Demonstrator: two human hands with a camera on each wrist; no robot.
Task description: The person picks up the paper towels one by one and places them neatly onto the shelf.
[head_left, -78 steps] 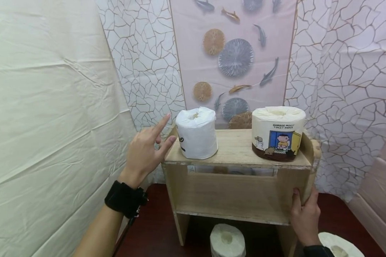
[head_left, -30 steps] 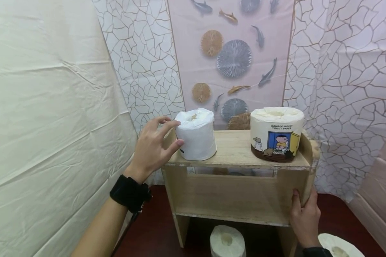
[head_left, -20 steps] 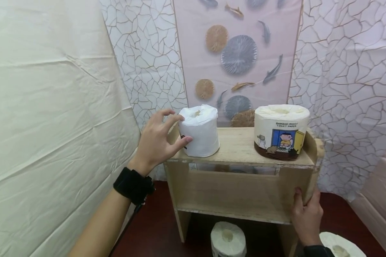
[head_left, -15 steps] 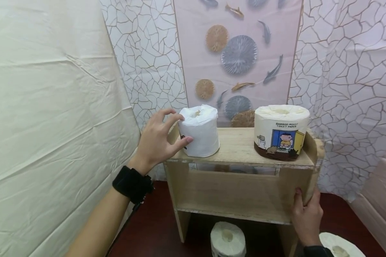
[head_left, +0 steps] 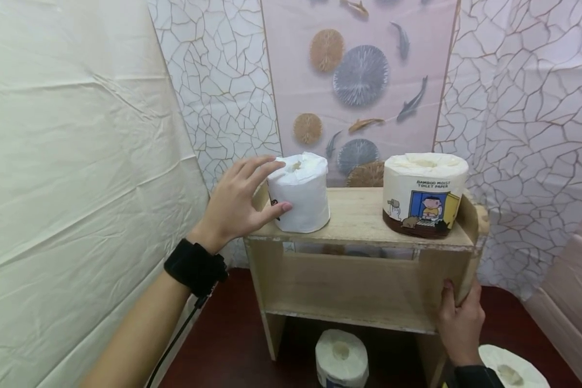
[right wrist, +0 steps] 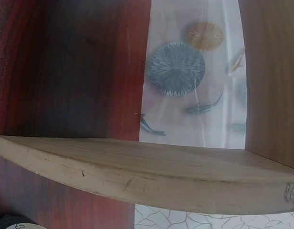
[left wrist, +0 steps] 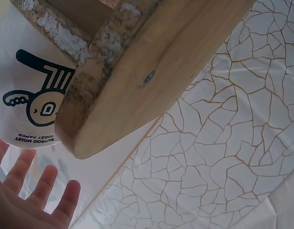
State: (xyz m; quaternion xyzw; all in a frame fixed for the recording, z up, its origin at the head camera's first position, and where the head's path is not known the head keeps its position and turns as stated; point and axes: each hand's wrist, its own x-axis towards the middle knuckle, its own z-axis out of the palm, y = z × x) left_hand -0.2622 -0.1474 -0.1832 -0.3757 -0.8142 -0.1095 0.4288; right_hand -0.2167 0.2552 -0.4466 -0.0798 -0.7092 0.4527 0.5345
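A wrapped toilet paper roll [head_left: 303,202] stands upright at the left end of the wooden shelf [head_left: 354,215]. My left hand [head_left: 237,202] is at its left side, the index fingertip over the top rim and the thumb against the front. In the left wrist view the fingers [left wrist: 44,183] are spread and fairly straight, beside the roll [left wrist: 23,109] printed with a cartoon animal; the thumb is hidden. My right hand [head_left: 463,323] grips the shelf's right side panel, thumb inside. No right fingers show in the right wrist view, only the panel [right wrist: 152,176].
A wider roll with a cartoon print [head_left: 422,196] stands at the shelf top's right end. Another roll [head_left: 341,358] sits below the lower board, and one more [head_left: 514,369] on the dark red table [head_left: 223,328] at right. Fabric walls [head_left: 102,188] enclose the sides.
My left hand has moved right from beside the left roll until thumb and index finger touch it. That roll's print has turned slightly. The right hand keeps its grip; the head view shifted a little.
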